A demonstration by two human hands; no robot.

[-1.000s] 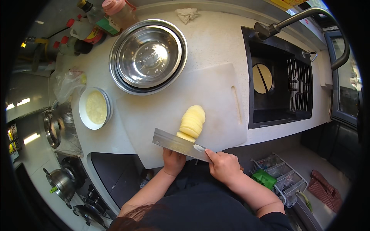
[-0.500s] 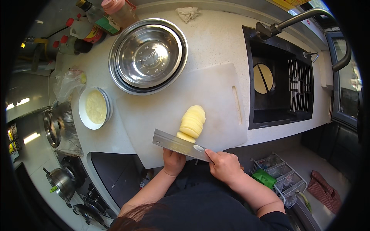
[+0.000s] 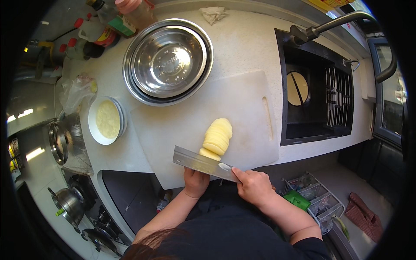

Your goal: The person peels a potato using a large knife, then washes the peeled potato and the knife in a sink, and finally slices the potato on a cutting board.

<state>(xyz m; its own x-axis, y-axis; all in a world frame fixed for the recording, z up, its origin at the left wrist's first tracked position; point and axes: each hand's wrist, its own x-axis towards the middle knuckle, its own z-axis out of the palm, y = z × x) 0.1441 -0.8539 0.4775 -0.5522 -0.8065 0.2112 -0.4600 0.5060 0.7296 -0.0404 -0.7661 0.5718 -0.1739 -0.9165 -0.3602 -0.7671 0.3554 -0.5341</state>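
Pale yellow slices [image 3: 218,136] lean against one another in a short row on my white cutting board [image 3: 245,99], with one more piece at the near end, just beside the blade. My right hand [image 3: 256,187] is clamped on the handle of a broad steel cleaver [image 3: 200,164], its blade stretching leftward across the near part of the board. My left hand [image 3: 196,183] is on the near side of the blade, fingers bent up behind it; the steel hides the fingertips, and I cannot tell whether they close on anything.

Beyond the slices, to the left, two nested steel bowls [image 3: 168,60] sit on the pale bench [image 3: 247,34], shiny inside and dotted with small specks. Left of the board, a stack of white bowls [image 3: 97,133] carries something pale yellow in the top one. A clear plastic bag [image 3: 73,96] lies behind the stack, and bottles [image 3: 97,32] line the far left corner. A crumpled tissue [image 3: 213,14] rests near the back edge. To my right, a black sink [image 3: 303,130] is set into the bench, a wire rack [image 3: 339,91] along its right side and a curved metal faucet [image 3: 342,21] overhead.
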